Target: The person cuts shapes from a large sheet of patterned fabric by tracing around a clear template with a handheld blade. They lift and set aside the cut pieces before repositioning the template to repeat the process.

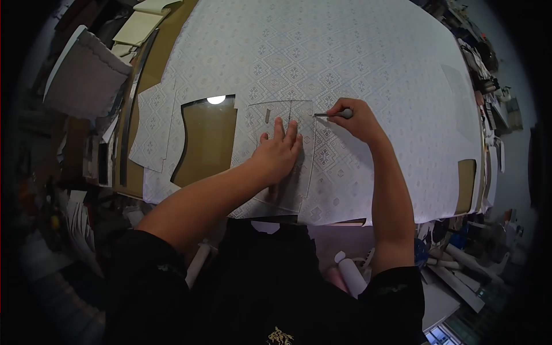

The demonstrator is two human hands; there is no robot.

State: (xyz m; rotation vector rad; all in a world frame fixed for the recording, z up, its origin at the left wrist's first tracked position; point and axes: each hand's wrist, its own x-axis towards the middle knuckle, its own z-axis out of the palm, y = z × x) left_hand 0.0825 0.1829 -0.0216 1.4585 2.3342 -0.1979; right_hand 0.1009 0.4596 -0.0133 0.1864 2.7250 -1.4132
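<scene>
The left hand (276, 156) spreads over a clear, flat plastic template (305, 156) on white diamond-patterned fabric (356, 63); the right hand (360, 121) pinches a slim grey-handled tool (347, 114) at the template's edge. Probably light, stiff and slippery, the template is best braced mid-panel.

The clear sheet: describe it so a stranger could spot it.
Find the big pale patterned cloth. Near its front edge, right of the brown gap, the left hand rests on the clear sheet. Unlike the cloth around it, it is see-through, with a thin dark line down from its top.
</scene>
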